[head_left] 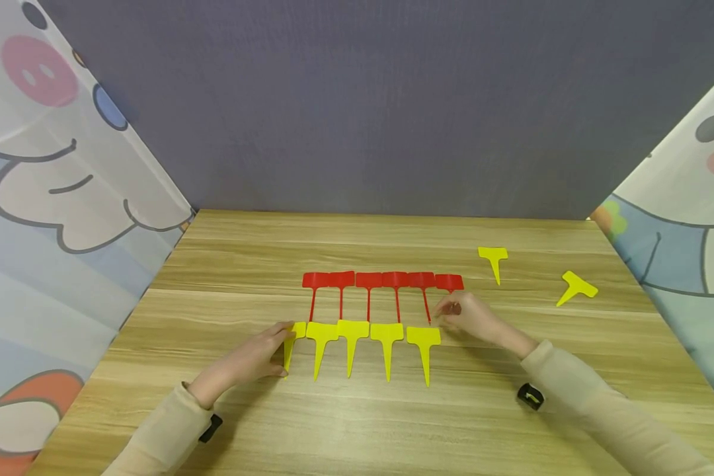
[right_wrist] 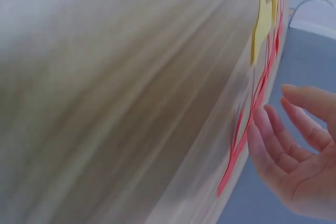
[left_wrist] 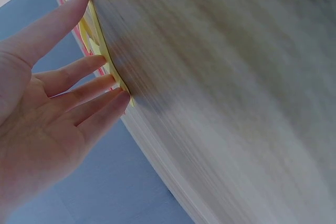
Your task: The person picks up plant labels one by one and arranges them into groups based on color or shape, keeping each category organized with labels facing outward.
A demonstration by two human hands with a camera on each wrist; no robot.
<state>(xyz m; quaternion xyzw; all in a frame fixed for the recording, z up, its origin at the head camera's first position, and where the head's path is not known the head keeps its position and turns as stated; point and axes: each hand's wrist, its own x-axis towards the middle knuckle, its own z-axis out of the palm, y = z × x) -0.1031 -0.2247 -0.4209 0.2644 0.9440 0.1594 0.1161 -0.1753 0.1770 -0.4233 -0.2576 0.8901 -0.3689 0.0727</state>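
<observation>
The flat T-shaped plastic plant labels come in two colours: a row of six plain red labels and, in front of it, a row of five plain yellow labels. Two more plain yellow T-shaped labels lie apart, one farther back and one to the right. The wooden tabletop is light tan with darker brown grain streaks. The back wall panel is a plain dull blue-grey. The left fabric curtain is white with grey outlines and pink, blue and orange patches; the right fabric curtain is white with blue, grey and pink. Both long sleeves are pale beige, each with a black wrist device.
</observation>
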